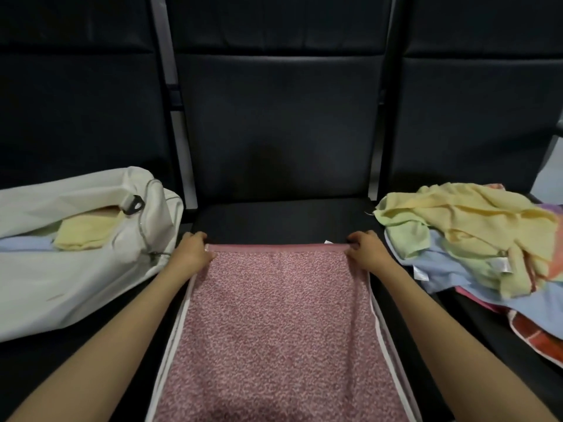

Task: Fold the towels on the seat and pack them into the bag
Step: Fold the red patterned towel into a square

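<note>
A pink speckled towel point(277, 324) with white side edges lies spread flat on the dark middle seat point(280, 219), running toward me. My left hand point(195, 249) pinches its far left corner. My right hand point(364, 249) pinches its far right corner. A white bag point(76, 269) lies open on the left seat, with a folded yellow towel point(82, 236) and a light blue one inside its mouth. A loose pile of towels point(469, 239), yellow, green, blue and orange, sits on the right seat.
Dark padded backrests point(280, 117) rise behind all three seats. Metal frame bars point(170, 86) separate them. A strip of bare seat shows beyond the pink towel's far edge.
</note>
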{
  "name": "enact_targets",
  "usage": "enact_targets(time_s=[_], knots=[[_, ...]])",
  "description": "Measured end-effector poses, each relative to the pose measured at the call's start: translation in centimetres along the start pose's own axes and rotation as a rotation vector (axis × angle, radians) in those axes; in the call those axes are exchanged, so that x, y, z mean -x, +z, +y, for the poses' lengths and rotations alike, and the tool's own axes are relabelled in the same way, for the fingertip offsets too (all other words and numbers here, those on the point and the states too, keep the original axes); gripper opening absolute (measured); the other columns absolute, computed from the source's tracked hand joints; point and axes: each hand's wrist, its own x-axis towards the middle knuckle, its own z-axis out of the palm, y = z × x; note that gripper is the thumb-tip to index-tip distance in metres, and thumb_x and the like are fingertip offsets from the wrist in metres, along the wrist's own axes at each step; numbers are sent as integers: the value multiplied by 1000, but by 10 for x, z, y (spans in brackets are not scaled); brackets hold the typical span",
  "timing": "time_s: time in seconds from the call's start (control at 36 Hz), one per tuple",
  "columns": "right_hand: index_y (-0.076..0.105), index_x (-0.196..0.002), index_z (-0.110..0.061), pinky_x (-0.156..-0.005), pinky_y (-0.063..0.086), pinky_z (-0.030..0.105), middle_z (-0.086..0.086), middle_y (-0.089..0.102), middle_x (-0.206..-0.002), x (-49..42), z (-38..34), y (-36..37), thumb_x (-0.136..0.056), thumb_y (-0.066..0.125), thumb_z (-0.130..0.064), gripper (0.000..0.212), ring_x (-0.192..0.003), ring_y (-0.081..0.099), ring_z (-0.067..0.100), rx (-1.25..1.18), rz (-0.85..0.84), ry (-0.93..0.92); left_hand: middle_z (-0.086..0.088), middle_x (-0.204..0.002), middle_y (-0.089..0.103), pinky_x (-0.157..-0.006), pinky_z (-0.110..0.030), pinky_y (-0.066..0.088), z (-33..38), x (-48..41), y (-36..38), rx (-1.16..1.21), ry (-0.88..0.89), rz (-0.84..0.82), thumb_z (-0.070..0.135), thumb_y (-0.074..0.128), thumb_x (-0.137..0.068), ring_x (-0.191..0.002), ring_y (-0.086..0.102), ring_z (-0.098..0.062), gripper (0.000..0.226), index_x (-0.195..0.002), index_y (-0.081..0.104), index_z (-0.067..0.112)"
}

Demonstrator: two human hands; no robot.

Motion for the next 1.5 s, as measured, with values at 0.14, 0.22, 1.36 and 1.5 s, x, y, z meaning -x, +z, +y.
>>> enact_targets(time_s=[0.14, 0.22, 1.36, 1.5], knots=[[60, -115, -5, -84, 42, 31, 14, 63, -117, 3, -4, -2, -93, 57, -12, 24, -109, 58, 29, -53, -14, 58, -14, -119, 62, -86, -29, 43, 6, -4, -12, 4, -1, -76, 16, 73, -83, -110, 57, -27, 37, -116, 62, 3], [59, -104, -4, -73, 39, 29, 14, 62, -106, 7, -6, -1, -90, 60, -12, 16, -96, 58, 29, -71, 7, 36, -8, -98, 62, -71, -28, 38, 5, 0, -13, 59, 2, -53, 15, 74, -82, -92, 56, -22, 19, -92, 59, 8], [68, -68, -22, -85, 48, 35, -7, 67, -84, 192, -112, -244, -86, 45, 8, 42, -87, 60, 13, -648, 524, -503, -6, -92, 69, -77, -25, 55, 71, 184, -232, 962, 433, 409, -6, 56, -90, -83, 64, -16, 28, -81, 71, 15], [71, -75, -22, -83, 49, 27, -8, 66, -95, 200, -124, -265, -94, 41, 5, 45, -97, 60, 14, -673, 543, -577, 1, -90, 67, -63, -15, 55, 86, 195, -255, 989, 478, 401, -5, 52, -93, -82, 63, -9, 25, -89, 69, 12]])
